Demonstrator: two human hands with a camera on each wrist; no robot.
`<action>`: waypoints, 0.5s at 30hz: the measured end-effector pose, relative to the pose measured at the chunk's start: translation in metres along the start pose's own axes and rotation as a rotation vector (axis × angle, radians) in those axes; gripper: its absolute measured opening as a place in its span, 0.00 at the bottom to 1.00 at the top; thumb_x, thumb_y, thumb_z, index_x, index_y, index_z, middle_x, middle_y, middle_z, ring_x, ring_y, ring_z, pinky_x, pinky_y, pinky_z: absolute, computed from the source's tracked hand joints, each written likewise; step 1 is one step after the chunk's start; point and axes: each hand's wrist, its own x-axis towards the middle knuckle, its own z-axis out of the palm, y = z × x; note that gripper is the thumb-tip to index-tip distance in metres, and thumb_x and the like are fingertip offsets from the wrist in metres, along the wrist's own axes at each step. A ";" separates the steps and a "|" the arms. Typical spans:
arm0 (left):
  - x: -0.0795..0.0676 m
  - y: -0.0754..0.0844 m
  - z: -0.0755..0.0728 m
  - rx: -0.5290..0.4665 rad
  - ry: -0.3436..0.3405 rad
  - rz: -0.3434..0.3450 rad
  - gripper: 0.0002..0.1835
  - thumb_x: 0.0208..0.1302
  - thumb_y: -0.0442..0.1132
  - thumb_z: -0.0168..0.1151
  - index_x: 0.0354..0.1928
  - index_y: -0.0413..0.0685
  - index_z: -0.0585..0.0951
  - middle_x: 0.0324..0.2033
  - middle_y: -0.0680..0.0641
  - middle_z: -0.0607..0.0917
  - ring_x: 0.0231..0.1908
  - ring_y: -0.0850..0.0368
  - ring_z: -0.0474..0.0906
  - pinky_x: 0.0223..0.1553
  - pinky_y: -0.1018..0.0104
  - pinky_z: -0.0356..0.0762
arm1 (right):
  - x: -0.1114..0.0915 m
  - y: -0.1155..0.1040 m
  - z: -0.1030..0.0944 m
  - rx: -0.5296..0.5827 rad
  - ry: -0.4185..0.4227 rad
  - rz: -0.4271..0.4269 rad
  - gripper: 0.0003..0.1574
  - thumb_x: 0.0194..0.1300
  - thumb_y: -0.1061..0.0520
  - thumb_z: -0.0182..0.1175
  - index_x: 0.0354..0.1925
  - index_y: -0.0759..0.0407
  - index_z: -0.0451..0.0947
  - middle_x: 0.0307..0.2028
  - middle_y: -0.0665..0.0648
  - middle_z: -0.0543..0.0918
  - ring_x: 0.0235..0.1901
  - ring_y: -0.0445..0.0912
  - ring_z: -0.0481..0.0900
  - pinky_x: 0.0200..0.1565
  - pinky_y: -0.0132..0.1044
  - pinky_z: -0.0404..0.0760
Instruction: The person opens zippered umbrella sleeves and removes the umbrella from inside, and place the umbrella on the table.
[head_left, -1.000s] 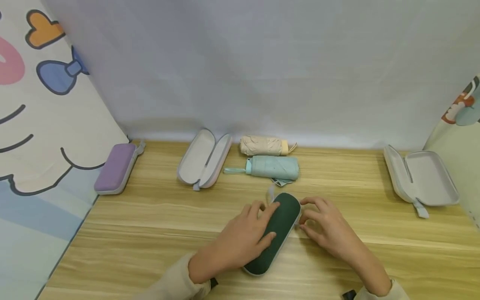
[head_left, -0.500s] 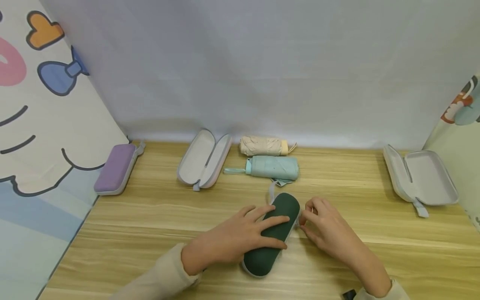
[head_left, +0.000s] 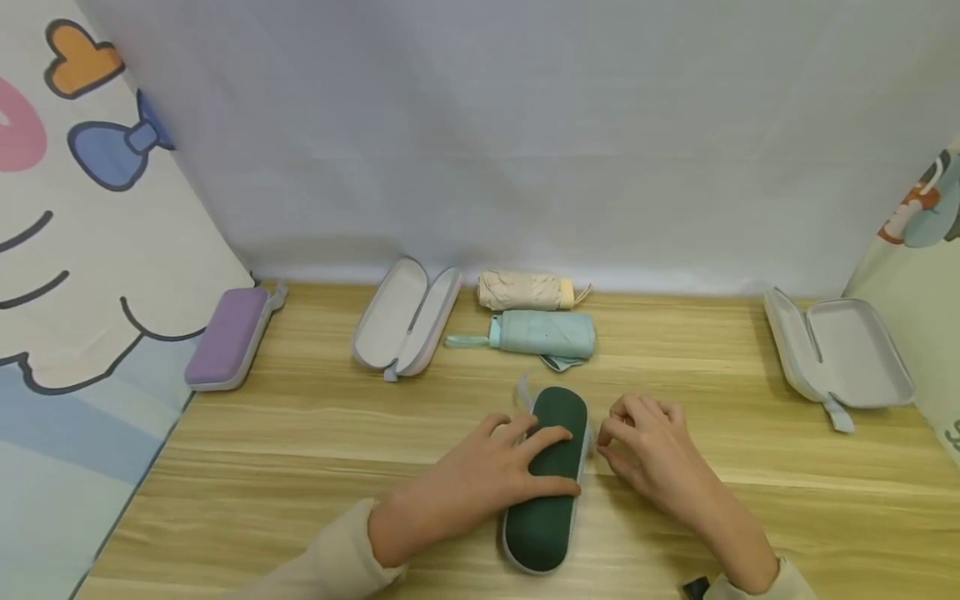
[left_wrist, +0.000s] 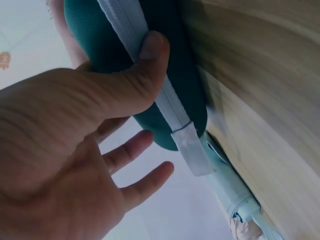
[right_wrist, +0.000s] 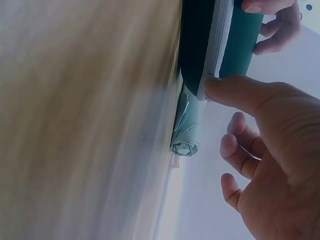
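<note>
While both hands (head_left: 476,473) (head_left: 651,448) touch it, the green case (head_left: 557,462) lies between.

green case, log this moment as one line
left hand: holds green case | right hand: at zipper, pinch unclear | green case: lid down, on table | beyond: two umbrellas, two open cases, purple case

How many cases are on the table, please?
4: a purple case at the far left, an open case left of the teal umbrella, another open case at the far right, and a green case under the left hand.
</note>
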 end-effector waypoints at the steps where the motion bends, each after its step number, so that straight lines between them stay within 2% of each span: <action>1: 0.000 0.001 0.000 -0.002 0.006 -0.003 0.33 0.72 0.44 0.66 0.73 0.84 0.70 0.77 0.50 0.65 0.69 0.48 0.69 0.63 0.49 0.76 | 0.000 0.000 0.000 0.003 0.002 -0.003 0.23 0.47 0.64 0.84 0.30 0.43 0.80 0.38 0.46 0.75 0.42 0.46 0.75 0.48 0.52 0.65; 15: 0.002 0.008 0.004 0.056 0.081 -0.052 0.29 0.72 0.46 0.66 0.70 0.83 0.73 0.71 0.49 0.70 0.64 0.51 0.71 0.61 0.50 0.77 | 0.001 -0.004 0.001 0.049 0.016 0.006 0.24 0.47 0.63 0.84 0.28 0.40 0.79 0.38 0.45 0.74 0.43 0.48 0.72 0.44 0.45 0.62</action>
